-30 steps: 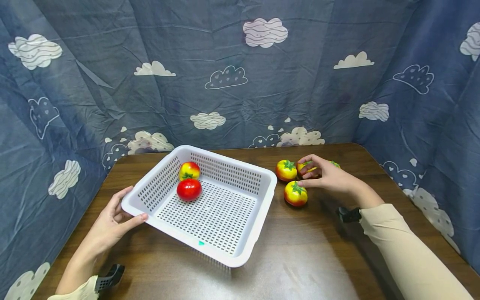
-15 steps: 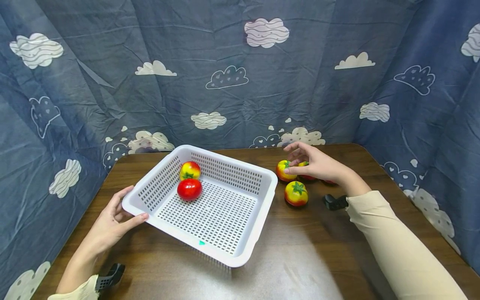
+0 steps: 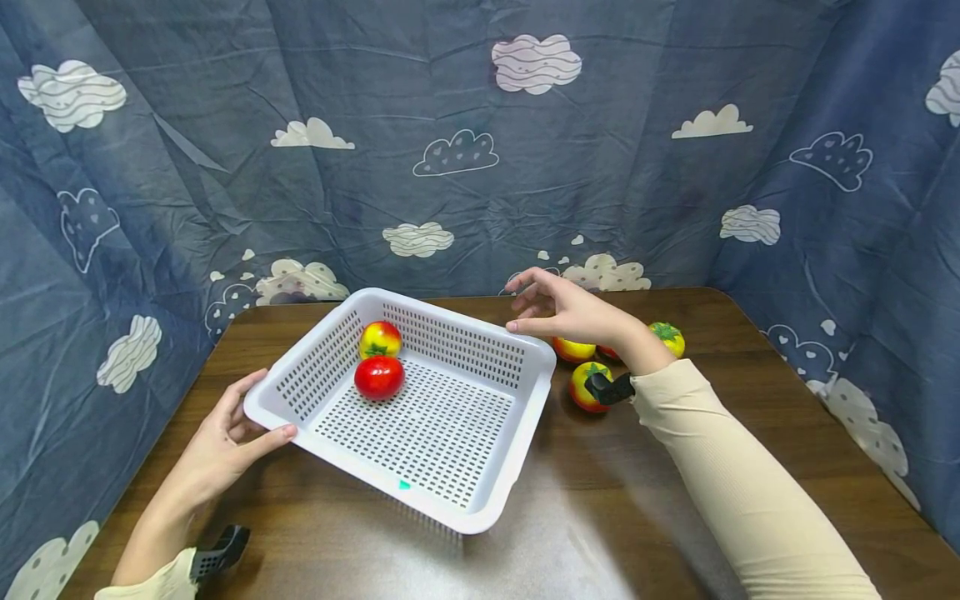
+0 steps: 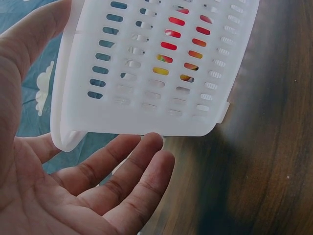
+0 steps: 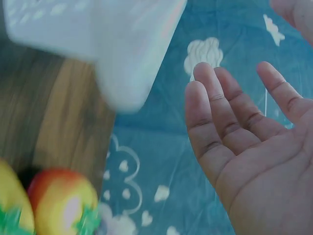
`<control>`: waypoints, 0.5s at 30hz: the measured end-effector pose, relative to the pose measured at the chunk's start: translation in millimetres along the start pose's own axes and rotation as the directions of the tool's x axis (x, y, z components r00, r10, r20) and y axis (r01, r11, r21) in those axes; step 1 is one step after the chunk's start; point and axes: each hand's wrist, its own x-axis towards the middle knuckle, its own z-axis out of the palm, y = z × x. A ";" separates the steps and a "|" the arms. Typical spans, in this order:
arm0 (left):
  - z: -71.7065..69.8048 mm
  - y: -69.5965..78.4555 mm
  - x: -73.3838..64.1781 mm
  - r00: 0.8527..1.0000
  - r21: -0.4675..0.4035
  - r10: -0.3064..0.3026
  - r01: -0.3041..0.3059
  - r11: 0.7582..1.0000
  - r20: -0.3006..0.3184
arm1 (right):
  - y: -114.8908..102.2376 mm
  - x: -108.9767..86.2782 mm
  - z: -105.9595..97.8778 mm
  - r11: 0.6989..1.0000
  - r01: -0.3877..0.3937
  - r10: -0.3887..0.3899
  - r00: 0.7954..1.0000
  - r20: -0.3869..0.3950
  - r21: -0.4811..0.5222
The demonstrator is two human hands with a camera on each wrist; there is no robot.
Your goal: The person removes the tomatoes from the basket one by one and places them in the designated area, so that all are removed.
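Basket between the tabletop's left and back edges
Its rim is pinched by the left hand; it is judged light and stiff, best held at opposite sides. Nothing is held by the loosely spread right hand near the back edge.

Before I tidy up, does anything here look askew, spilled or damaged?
Only the white basket stands out: it sits at an angle to the back edge of the table. No spill or damage shows.

Blue cloud-print cloth hangs creased; a brown wood-grained table reflects pale light.
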 end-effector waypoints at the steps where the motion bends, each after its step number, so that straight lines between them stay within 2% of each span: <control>1: 0.0 -0.1 0.1 1.000 0.001 0.002 -0.002 1.000 0.000 | -3.5 3.7 3.2 1.000 0.004 -0.004 1.000 0.008 0.012; 7: 0.0 0.0 0.2 1.000 0.022 -0.001 0.001 1.000 -0.002 | -21.9 23.6 22.6 0.998 0.036 -0.039 0.998 0.053 0.048; 15: -0.8 -0.8 0.4 1.000 0.028 -0.006 0.006 1.000 0.002 | -36.8 46.7 48.2 0.996 0.088 -0.090 0.990 0.112 0.022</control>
